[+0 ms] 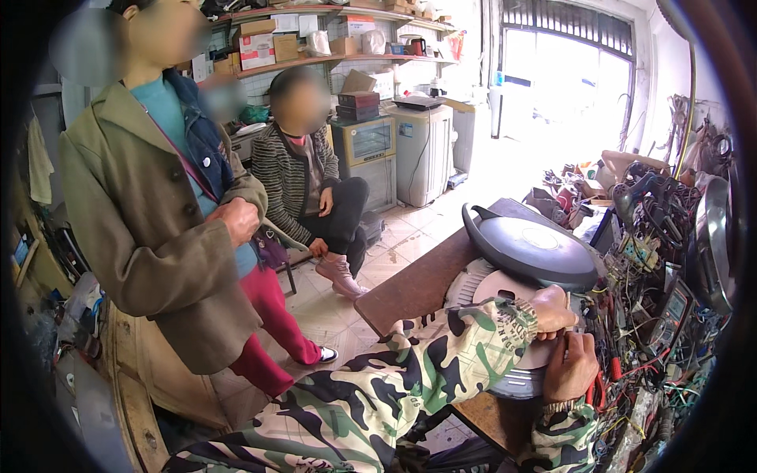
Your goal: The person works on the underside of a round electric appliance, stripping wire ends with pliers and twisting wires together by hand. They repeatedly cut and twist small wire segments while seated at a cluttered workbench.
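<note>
Camouflage sleeves (355,402), foremost. Counter (402,303), brown. Lid (536,240), dark, round. Base (516,385), grey, on the counter, nearer than the lid. Left hand (553,309) and right hand (573,367) sit close together at the base's right edge, fingers curled; grip hidden, cannot tell.

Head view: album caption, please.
Left hand and right hand close together over a round grey part, beside a dark lid and tangled wires; a standing person and a seated person nearby.

Heaped wires (645,254), a multimeter (675,306) and laden shelves (303,61) show a workshop.
</note>
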